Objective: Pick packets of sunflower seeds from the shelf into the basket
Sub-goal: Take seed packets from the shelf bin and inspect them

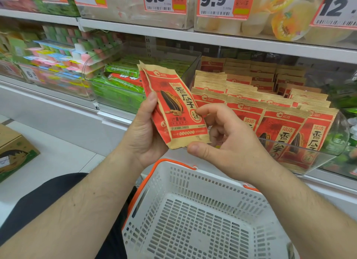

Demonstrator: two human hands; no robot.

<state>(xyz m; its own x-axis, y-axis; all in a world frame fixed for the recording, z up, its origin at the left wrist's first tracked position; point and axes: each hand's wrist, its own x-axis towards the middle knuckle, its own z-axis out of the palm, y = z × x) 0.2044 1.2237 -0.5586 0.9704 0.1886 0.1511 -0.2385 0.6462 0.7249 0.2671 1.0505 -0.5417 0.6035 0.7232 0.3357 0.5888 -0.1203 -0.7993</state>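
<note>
You're in a shop, a snack aisle by the look of it: white metal shelves (135, 27) with big orange-and-white price tags (216, 3) along their front edges, clear plastic bins (318, 158) of packaged goods, and a white perforated plastic shopping basket (193, 220) below.

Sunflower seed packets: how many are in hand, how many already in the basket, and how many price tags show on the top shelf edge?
Sunflower seed packets in the left hand: 2, one behind the other
Sunflower seed packets in the white basket: 0
Price tags on the top shelf edge: 6, some cut off by the frame
Total: 8
</note>
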